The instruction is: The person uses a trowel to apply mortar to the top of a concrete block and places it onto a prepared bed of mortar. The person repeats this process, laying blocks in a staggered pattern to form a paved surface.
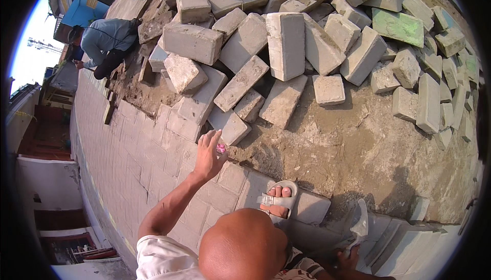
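My left hand [207,156] reaches over the edge of the laid pavers, near a loose block. Its curled thumb and fingers close around a small crumpled pink thing [221,148], partly hidden; its kind is unclear. Low on the right, my right hand [348,259] grips a trowel [360,221] by its handle, the pale blade pointing away from me above the paving edge. My bent knee [244,244] hides part of the ground between the two arms. A sandalled foot [279,198] rests on the pavers' edge.
A big heap of loose concrete blocks [286,44] lies ahead, one of them green [398,27]. Bare sandy soil [353,147] borders the laid paving [138,152]. At the far left a person in a blue shirt [102,42] bends down. Buildings [51,182] stand along the left.
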